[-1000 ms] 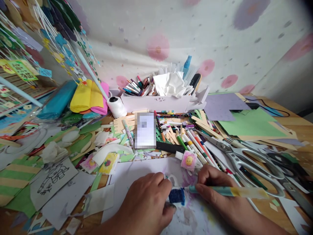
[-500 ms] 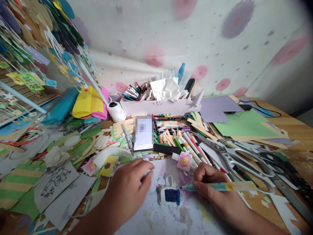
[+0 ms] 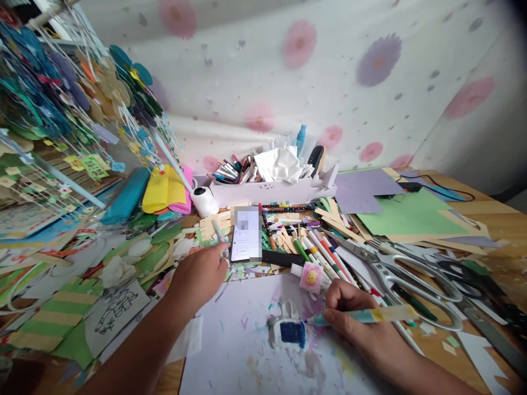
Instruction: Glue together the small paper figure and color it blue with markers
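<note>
My left hand (image 3: 200, 277) reaches over the lower left corner of the phone (image 3: 246, 236), fingers stretched forward and thumb apart. Its fingertips are by the lower end of a pale marker (image 3: 218, 229); whether they touch it or the phone I cannot tell. My right hand (image 3: 356, 318) grips a slim brush pen (image 3: 364, 315) with a translucent blue and yellow barrel. The pen's tip points left, close to the right edge of a small white bag-shaped piece (image 3: 290, 333) bearing a dark blue square. That piece lies on a paint-stained white sheet (image 3: 230, 340).
Large silver scissors (image 3: 395, 274) lie to the right beside several markers (image 3: 325, 247). A white box (image 3: 263, 193) of pens and tissue stands at the back. Paper scraps spread leftward beneath hanging paper strings (image 3: 94, 148). Coloured paper sheets (image 3: 407, 214) lie back right.
My left hand has moved forward and left, from beside the bag-shaped piece to the phone. The phone's screen looks different. My right hand stays with the pen near the piece. The view has shifted slightly.
</note>
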Available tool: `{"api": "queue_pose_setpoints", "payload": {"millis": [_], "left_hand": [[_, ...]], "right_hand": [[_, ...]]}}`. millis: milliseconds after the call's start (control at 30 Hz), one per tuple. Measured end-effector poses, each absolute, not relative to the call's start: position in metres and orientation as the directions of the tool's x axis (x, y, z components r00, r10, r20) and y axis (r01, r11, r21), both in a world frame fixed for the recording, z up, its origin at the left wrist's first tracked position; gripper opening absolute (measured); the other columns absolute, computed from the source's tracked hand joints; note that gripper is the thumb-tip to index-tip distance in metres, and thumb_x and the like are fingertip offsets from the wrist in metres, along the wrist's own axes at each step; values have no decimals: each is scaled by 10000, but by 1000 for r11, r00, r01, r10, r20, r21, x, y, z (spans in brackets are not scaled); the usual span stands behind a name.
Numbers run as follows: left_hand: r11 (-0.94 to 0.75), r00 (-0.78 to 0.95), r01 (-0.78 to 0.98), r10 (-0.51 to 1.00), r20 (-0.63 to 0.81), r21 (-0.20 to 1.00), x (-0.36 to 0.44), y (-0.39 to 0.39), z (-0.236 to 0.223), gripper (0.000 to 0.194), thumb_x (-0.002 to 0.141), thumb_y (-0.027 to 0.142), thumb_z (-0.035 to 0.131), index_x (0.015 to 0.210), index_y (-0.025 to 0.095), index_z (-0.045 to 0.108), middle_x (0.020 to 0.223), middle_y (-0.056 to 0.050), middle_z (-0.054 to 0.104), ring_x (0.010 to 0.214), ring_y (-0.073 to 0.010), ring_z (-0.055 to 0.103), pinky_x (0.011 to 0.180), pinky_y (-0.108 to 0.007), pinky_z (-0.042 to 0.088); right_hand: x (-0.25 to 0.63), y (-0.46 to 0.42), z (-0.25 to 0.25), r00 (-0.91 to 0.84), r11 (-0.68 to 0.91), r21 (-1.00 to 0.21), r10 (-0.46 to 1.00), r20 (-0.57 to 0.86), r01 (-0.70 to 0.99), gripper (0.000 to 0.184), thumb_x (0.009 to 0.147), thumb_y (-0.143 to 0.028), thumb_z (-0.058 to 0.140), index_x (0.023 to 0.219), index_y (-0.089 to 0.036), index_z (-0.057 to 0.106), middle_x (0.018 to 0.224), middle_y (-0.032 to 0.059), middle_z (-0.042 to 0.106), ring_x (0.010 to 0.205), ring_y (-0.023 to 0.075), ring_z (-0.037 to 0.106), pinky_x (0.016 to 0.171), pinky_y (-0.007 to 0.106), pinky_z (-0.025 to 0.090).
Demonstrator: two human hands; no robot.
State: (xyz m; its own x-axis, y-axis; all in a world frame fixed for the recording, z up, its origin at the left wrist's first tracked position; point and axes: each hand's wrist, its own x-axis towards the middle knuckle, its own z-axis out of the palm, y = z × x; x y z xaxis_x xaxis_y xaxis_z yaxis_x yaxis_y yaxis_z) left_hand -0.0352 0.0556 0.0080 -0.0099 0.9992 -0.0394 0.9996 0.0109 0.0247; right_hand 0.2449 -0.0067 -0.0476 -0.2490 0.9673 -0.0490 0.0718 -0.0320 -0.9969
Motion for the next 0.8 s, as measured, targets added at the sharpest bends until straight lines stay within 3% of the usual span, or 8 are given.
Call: {"api": "queue_pose_setpoints", "payload": {"millis": [200,500,667,800], "left_hand": [[-20,17,999,997,-71,-49,-33,62,11,470,839,170,390,1225,227,651,1018,-92,768,903,-290,704,700,-345,482],[-43,40,994,999,-30,-101,-22,64,8,465,831,159,408,1225,192,653,1082,-123,746,948,-308,696,744,-377,498],[-97,96,993,995,-16,-67,-15,62,10,476,852,180,416,1278,260,613,1210,-60,707,1062,-255,664,846,-334,487],[-45,46,996,999,13,-76,-21,65,18,503,861,194,388,1337,221,548,1153,-103,722,986,-294,683,744,-357,495]], "right_hand": [[244,-6,-46,-248,-40,-997,967,-55,66,282,766,-396,623,635,-216,451,559,-54,425,503,105,340,458,233,263],[243,-6,-46,-254,-51,-996,965,-69,78,269,759,-382,625,642,-212,452,577,-47,434,525,110,345,477,236,274],[244,-6,-45,-276,-67,-996,958,-82,63,289,776,-396,626,643,-215,443,567,-52,425,509,106,334,467,235,261],[244,-7,-44,-289,-53,-997,955,-67,58,310,782,-423,626,647,-216,440,559,-54,417,507,105,322,464,235,248]]}}
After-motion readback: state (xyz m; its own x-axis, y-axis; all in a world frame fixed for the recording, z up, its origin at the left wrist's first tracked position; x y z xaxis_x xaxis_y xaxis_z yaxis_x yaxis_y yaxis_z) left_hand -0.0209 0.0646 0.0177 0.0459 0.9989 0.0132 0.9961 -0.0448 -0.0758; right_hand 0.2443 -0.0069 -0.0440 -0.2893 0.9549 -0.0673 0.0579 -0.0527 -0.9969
